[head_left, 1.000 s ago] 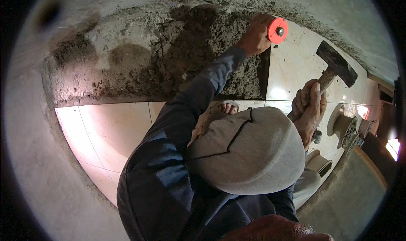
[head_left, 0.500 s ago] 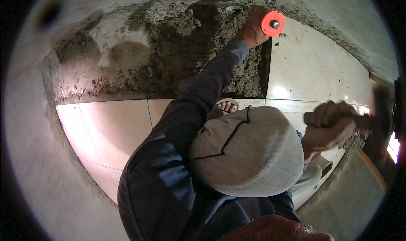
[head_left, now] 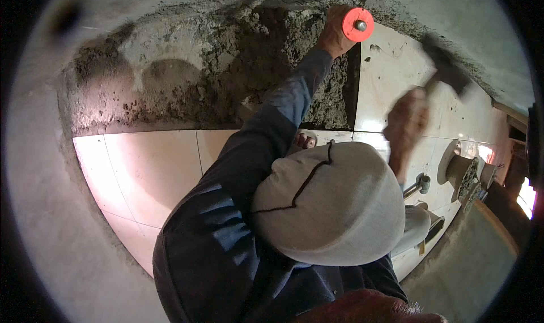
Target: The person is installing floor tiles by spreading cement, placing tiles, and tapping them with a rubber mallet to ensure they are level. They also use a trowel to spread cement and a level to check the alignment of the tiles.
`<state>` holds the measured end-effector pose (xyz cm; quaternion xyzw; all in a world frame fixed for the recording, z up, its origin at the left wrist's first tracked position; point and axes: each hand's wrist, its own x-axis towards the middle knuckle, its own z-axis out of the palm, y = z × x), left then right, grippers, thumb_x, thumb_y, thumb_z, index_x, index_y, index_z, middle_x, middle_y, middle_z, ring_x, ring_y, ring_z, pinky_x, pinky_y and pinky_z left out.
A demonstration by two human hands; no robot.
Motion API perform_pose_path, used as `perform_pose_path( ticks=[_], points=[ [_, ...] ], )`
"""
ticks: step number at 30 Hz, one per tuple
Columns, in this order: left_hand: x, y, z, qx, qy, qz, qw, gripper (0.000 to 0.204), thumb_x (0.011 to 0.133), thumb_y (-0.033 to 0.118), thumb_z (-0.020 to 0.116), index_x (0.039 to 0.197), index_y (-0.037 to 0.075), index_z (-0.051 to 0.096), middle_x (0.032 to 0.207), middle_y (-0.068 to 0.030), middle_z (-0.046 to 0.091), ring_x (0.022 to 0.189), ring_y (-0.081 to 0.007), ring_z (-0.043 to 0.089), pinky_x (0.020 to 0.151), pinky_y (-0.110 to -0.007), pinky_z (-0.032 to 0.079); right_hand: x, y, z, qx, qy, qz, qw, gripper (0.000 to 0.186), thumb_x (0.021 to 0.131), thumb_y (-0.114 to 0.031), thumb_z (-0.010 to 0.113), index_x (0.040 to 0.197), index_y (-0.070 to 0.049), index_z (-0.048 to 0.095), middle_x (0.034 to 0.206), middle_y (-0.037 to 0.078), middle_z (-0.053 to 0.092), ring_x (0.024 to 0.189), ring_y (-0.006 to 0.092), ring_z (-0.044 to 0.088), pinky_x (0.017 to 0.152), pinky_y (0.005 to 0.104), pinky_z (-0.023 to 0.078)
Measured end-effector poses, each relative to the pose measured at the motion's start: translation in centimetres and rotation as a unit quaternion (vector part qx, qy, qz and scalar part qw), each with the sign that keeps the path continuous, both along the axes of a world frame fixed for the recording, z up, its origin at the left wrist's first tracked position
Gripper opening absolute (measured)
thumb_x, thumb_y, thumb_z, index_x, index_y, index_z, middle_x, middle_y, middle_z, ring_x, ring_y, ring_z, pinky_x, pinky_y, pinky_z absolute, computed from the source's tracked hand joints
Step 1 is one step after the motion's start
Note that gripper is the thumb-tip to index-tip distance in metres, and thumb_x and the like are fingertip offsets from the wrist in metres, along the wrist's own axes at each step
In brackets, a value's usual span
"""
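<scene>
At the top, my left hand (head_left: 336, 31) is closed around a chisel (head_left: 360, 26) with a round orange hand guard. Its steel striking end faces up; the blade is hidden. Under and beside this hand lies rough, dark mortar (head_left: 243, 62), next to the edge of a pale floor tile (head_left: 416, 91). My right hand (head_left: 409, 116) grips a hammer (head_left: 447, 71) by its handle, raised over the tiles to the right of the chisel. Hand and hammer are both blurred by motion, and the hammer head is apart from the chisel.
Glossy tiles (head_left: 150, 170) run across the lower left. A second hammer-like tool (head_left: 423, 182) lies by my right forearm. Farther right stands a mortar-crusted round object (head_left: 460, 173). Walls (head_left: 34, 181) curve round both sides. Rounded grey cloth with a black cord (head_left: 334, 210) fills the middle.
My right hand and the hammer have swung up and leftward from the far right, uncovering the tool and the round object there. My left hand with the chisel has shifted slightly up and left.
</scene>
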<state>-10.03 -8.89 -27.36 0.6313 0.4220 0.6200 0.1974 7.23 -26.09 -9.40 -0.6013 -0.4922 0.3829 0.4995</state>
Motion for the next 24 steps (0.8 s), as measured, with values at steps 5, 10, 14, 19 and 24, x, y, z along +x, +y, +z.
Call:
perform_pose_path(
  ticks=[5, 10, 14, 19, 24],
  points=[
    [-0.4, -0.8, 3.5, -0.007, -0.022, 0.046, 0.999, 0.026, 0.083, 0.015, 0.075, 0.106, 0.005, 0.068, 0.101, -0.0157, 0.069, 0.097, -0.0339, 0.067, 0.082, -0.043, 0.054, 2.8, 3.3, 11.3, 0.337, -0.019, -0.010, 0.941, 0.020, 0.104, -0.028, 0.057, 0.092, -0.012, 0.054, 0.068, -0.006, 0.048, 0.054, 0.0027, 0.040, 0.046, 0.0223, 0.032],
    [0.4, -0.3, 0.8, -0.004, 0.008, 0.063, 0.998, 0.029, 0.083, 0.015, 0.075, 0.109, 0.005, 0.067, 0.105, -0.0157, 0.068, 0.100, -0.0324, 0.066, 0.086, -0.043, 0.053, 0.2, 5.2, 1.6, 0.290, -0.098, -0.005, 0.952, 0.017, 0.103, -0.024, 0.057, 0.092, -0.012, 0.054, 0.069, -0.006, 0.048, 0.058, 0.0034, 0.042, 0.050, 0.0237, 0.034],
    [0.7, 0.6, 0.5, -0.003, -0.051, 0.036, 0.998, 0.021, 0.080, 0.019, 0.077, 0.097, 0.010, 0.069, 0.093, -0.0157, 0.066, 0.091, -0.0365, 0.063, 0.084, -0.046, 0.050, -4.3, 4.1, -9.8, -0.096, 0.015, 0.036, 0.995, 0.015, 0.102, -0.022, 0.058, 0.091, -0.011, 0.055, 0.069, -0.005, 0.048, 0.060, 0.0039, 0.043, 0.052, 0.0248, 0.035],
    [-0.3, 1.7, -1.7, -0.020, -0.089, 0.033, 0.995, 0.023, 0.085, 0.012, 0.073, 0.106, 0.005, 0.068, 0.099, -0.0144, 0.070, 0.095, -0.0303, 0.068, 0.081, -0.041, 0.055, 7.9, 3.7, -6.7, 0.035, -0.139, 0.001, 0.990, 0.015, 0.104, -0.024, 0.056, 0.113, -0.012, 0.060, 0.084, -0.004, 0.059, 0.070, 0.0060, 0.053, 0.059, 0.0214, 0.045],
    [-1.2, 0.4, -0.4, 0.015, -0.006, 0.070, 0.997, 0.028, 0.082, 0.012, 0.075, 0.109, 0.007, 0.067, 0.102, -0.0139, 0.069, 0.096, -0.0303, 0.068, 0.080, -0.042, 0.055, 7.4, 5.7, 11.6, 0.370, -0.060, -0.008, 0.927, 0.020, 0.102, -0.021, 0.054, 0.115, -0.007, 0.058, 0.099, 0.004, 0.058, 0.083, 0.0114, 0.057, 0.067, 0.0291, 0.049]
  ],
)
